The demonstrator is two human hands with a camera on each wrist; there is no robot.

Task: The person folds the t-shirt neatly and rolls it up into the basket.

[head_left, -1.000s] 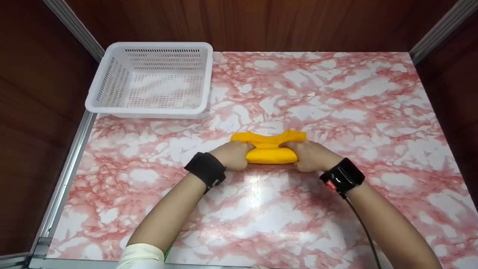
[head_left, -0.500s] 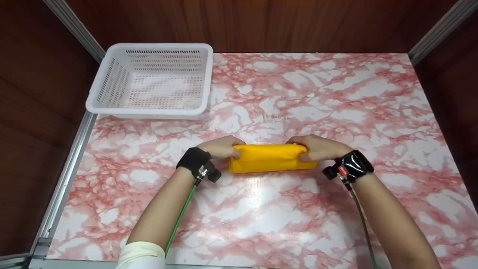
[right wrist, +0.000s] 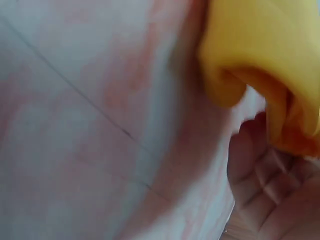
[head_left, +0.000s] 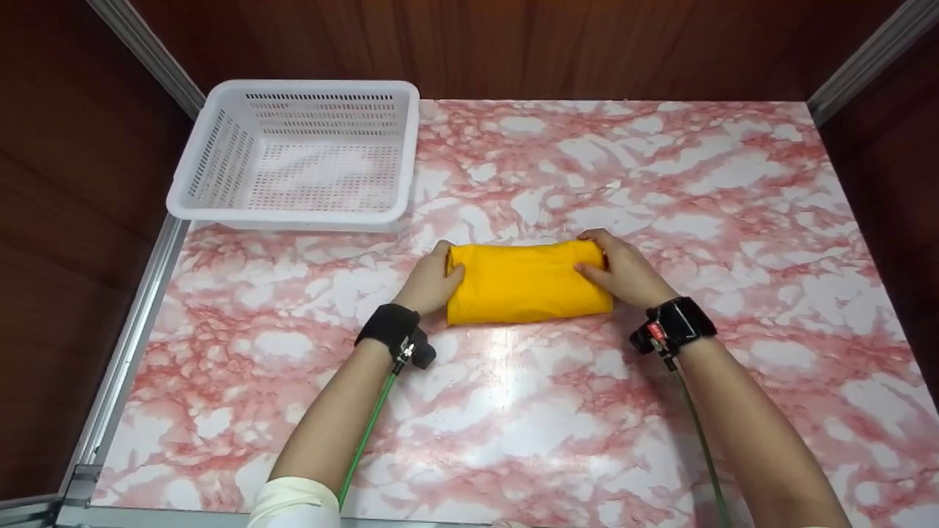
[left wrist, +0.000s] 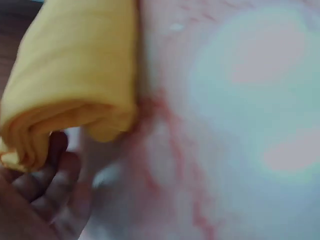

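Note:
A folded yellow cloth [head_left: 524, 282] spans the space between my two hands at the middle of the table. My left hand [head_left: 431, 279] grips its left end, thumb on top and fingers curled beneath. At the right end my right hand [head_left: 625, 270] holds it the same way. Seen from the left wrist, the cloth [left wrist: 75, 60] shows several layers at its end, with the fingers [left wrist: 65, 170] under the far edge. In the right wrist view the yellow end [right wrist: 265, 45] curls over, and the fingers [right wrist: 255, 165] reach under it.
A white perforated plastic basket [head_left: 407, 161] stands at the back left of the pink-and-white marbled table [head_left: 697, 183]. Dark wood panels [head_left: 513, 48] close off the back and sides, with metal rails at the corners. A cable runs along each forearm.
The small yellow roll pressed by both hands has been turned over into a wider, smooth bundle. In the last half second both hands have moved it slightly away from me.

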